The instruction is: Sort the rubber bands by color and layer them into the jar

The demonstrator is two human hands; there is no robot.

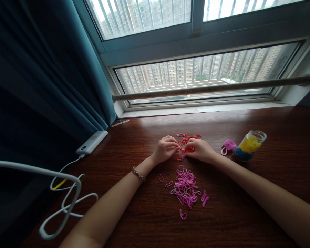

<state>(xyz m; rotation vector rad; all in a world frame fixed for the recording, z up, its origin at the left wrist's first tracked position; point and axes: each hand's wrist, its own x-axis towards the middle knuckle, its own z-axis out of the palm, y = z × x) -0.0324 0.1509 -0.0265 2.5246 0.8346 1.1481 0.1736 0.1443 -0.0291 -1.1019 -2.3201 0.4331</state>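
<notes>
A small pile of red plastic pin-shaped clips [188, 139] lies on the table, with a few pink ones at its edges. From the left, my left hand [166, 148] reaches the pile with thumb and fingers pinched together at its edge. My right hand [199, 150] comes in from the right, fingers closed and pointing down onto the red clips, covering part of them. What sits between the fingertips of either hand is too small to make out. Closer to me is a larger heap of pink clips [186, 187], several of them scattered around it.
To the right stands a glass jar [249, 146] with yellow and blue pieces inside, beside a pink ring-like item [228, 144]. A white power bank [92, 142] with a white cable [67, 177] is at left, near a blue curtain [74, 69]. A window lies behind.
</notes>
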